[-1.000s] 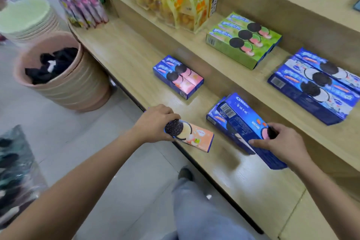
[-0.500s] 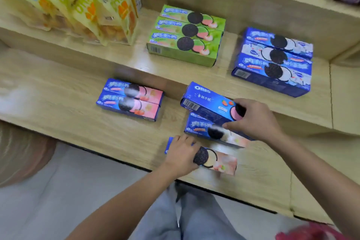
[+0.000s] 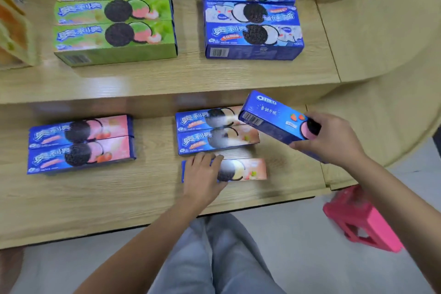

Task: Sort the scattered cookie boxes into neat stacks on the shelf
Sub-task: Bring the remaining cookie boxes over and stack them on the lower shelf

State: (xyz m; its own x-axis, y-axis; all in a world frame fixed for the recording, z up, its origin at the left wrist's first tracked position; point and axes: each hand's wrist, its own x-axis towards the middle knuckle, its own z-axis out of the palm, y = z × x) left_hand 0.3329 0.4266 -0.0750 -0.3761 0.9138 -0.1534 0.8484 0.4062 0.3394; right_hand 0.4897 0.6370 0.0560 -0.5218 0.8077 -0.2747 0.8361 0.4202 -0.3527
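My left hand (image 3: 202, 174) lies on the left end of a peach cookie box (image 3: 245, 169) flat on the lower shelf (image 3: 119, 198). Just behind it two peach boxes (image 3: 214, 131) lie side by side. My right hand (image 3: 331, 138) grips a blue cookie box (image 3: 272, 118), tilted in the air above their right end. At the left of the lower shelf sit two pink boxes (image 3: 81, 143). The upper shelf (image 3: 186, 74) carries a block of three green boxes (image 3: 114, 21) and a block of three blue-and-white boxes (image 3: 250, 19).
Yellow snack bags (image 3: 12, 24) stand at the left edge of the upper shelf. A red plastic stool (image 3: 362, 219) sits on the floor at the right, below the shelf corner. My legs in grey trousers (image 3: 214, 258) are close to the shelf's front edge.
The view swung right and squared up to the shelf. My left hand slid the peach box up toward the peach pair. My right hand lifted the blue box off them to the right.
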